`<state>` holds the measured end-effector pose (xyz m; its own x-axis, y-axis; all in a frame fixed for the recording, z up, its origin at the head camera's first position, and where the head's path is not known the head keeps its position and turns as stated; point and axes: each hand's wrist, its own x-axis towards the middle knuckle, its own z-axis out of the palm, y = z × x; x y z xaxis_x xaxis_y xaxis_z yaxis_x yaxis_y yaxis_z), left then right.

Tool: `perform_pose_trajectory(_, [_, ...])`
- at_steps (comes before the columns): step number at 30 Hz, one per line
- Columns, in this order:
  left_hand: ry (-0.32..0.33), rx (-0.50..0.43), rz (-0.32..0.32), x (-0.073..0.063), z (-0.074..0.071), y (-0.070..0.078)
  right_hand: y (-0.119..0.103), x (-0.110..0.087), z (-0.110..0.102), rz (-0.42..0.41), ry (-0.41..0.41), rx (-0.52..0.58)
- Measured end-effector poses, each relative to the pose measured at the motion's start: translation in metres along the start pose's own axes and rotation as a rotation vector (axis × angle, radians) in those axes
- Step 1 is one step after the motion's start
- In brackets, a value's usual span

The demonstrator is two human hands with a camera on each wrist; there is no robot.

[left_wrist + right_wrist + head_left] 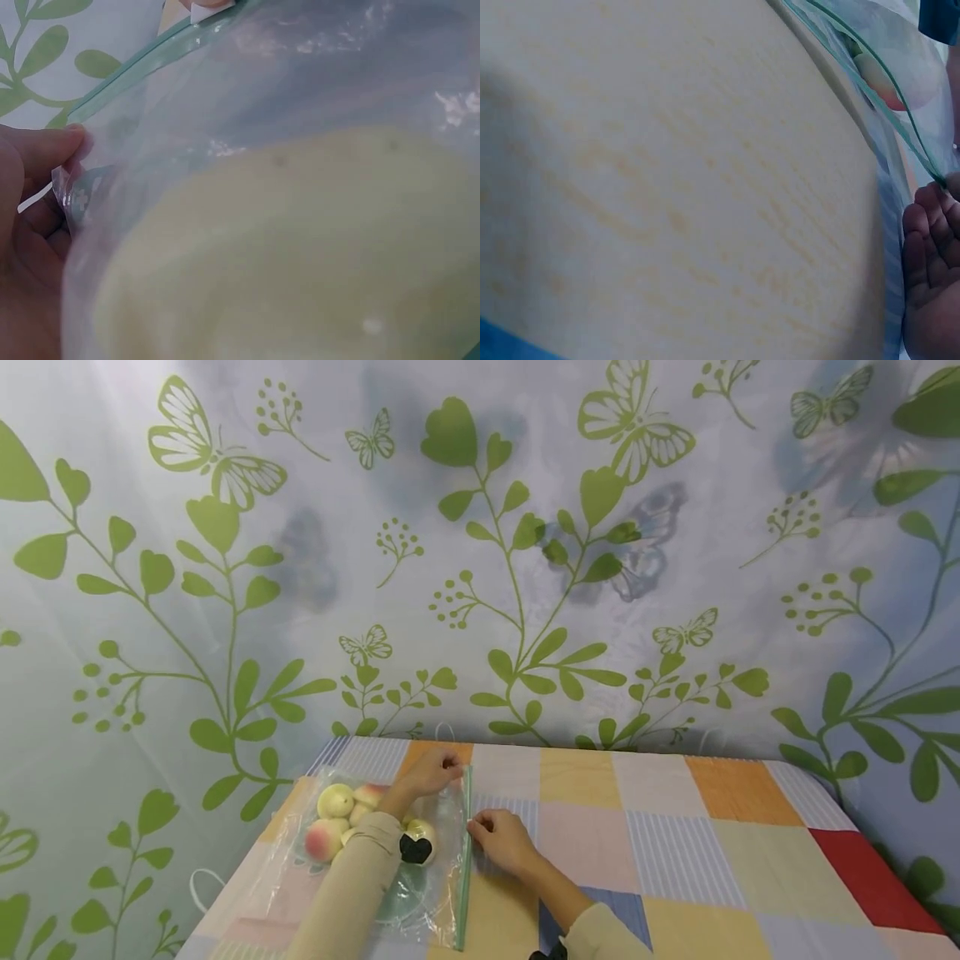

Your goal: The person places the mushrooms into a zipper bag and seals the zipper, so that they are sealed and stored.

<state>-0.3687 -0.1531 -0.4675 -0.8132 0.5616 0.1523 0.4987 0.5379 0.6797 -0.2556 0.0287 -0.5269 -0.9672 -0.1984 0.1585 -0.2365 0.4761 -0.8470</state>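
Observation:
A clear zip bag (442,893) with a green zipper strip (464,902) lies on the patchwork cloth. Inside it are several peach-like fruits (322,841), pale yellow with red blush. My left hand (432,772) reaches across the bag and pinches its far corner by the strip. Midway along the strip, my right hand (506,839) pinches the zipper between thumb and fingers. In the right wrist view, the zipper's two green edges (889,79) stand apart beyond the right fingertips. A pale yellow fruit (300,247) fills much of the left wrist view, behind the plastic.
The patchwork cloth (585,827) covers the table and stretches to the right of the bag. Behind it hangs a pale curtain (420,610) printed with green leaves and butterflies. A white loop (202,889) sticks out by the left table edge.

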Motion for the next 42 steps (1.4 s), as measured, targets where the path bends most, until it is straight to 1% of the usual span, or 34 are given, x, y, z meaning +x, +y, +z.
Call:
perform_pose_trajectory(3, [0.019,-0.007,0.008,-0.002,-0.001,0.001,-0.004,0.0,-0.001,-0.007,0.001,-0.006])
perform_pose_trajectory(6, [0.023,-0.005,0.017,-0.002,-0.002,0.001,-0.008,-0.001,-0.004,0.003,-0.008,0.004])
perform_pose_trajectory(8, [0.016,-0.004,0.019,-0.002,-0.003,0.002,-0.009,-0.002,-0.005,0.011,-0.016,0.014])
perform_pose_trajectory(14, [-0.013,-0.005,-0.012,0.0,-0.004,0.003,-0.01,-0.004,-0.007,0.031,-0.027,0.044])
perform_pose_trajectory(18, [-0.021,-0.004,-0.008,0.001,-0.004,0.003,-0.01,-0.005,-0.007,0.039,-0.033,0.046])
perform_pose_trajectory(27, [-0.014,0.007,0.023,0.0,-0.002,0.001,-0.009,-0.008,-0.005,0.03,-0.044,0.05])
perform_pose_trajectory(33, [-0.01,0.017,0.011,-0.001,-0.001,0.0,-0.007,-0.011,-0.003,0.021,-0.054,0.039])
perform_pose_trajectory(35, [-0.009,0.017,0.016,-0.001,-0.001,0.0,-0.008,-0.013,-0.002,0.022,-0.061,0.036])
perform_pose_trajectory(40, [-0.012,-0.008,0.018,-0.003,-0.002,-0.001,-0.009,-0.016,-0.002,0.016,-0.071,0.038])
perform_pose_trajectory(42, [-0.013,-0.017,0.009,-0.004,-0.002,-0.001,-0.01,-0.017,-0.002,0.01,-0.076,0.04])
